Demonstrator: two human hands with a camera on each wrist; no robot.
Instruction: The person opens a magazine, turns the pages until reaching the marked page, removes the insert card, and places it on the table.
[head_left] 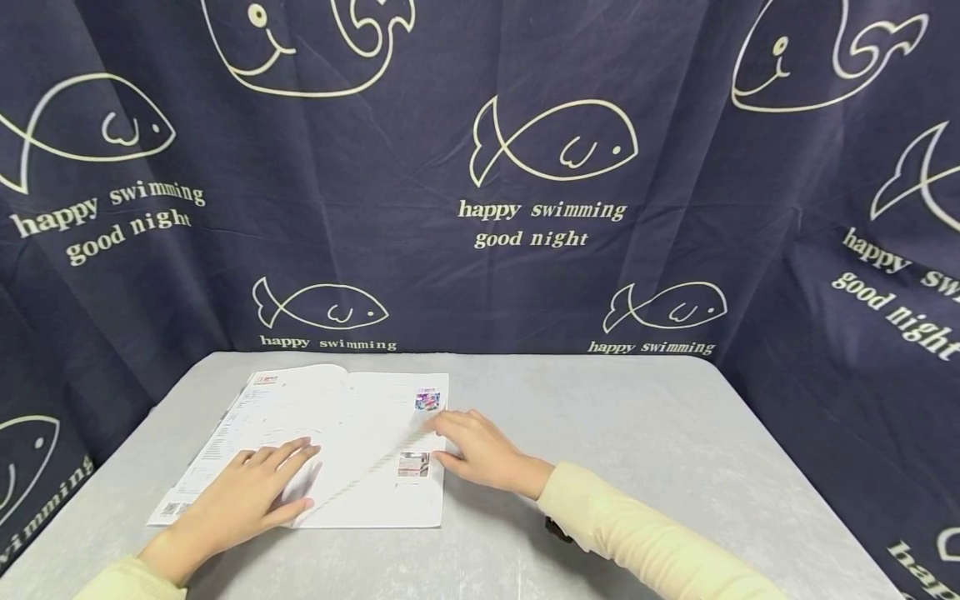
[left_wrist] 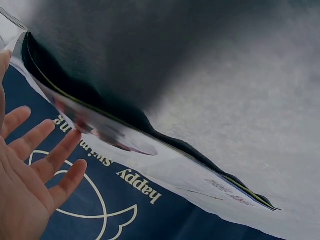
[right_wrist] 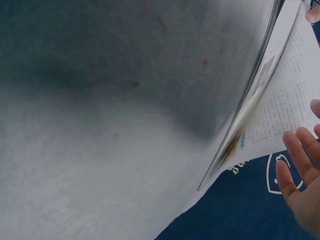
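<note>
Left hand point(head_left: 251, 492) at 7 o'clock, fingers straight and spread, flat on the left page of the open booklet point(head_left: 330, 433); grips nothing. Right hand point(head_left: 480, 450) near centre, cream sleeve point(head_left: 645, 542) trailing to 5 o'clock, fingers straight and relaxed at the booklet's right edge, touching a page that is lifted and blurred. Booklet lies open on the grey counter point(head_left: 637, 433), left of centre, about 8 o'clock. Behind, 12 o'clock, navy cloth point(head_left: 480, 167) with fish outlines and "happy swimming good night" print.
</note>
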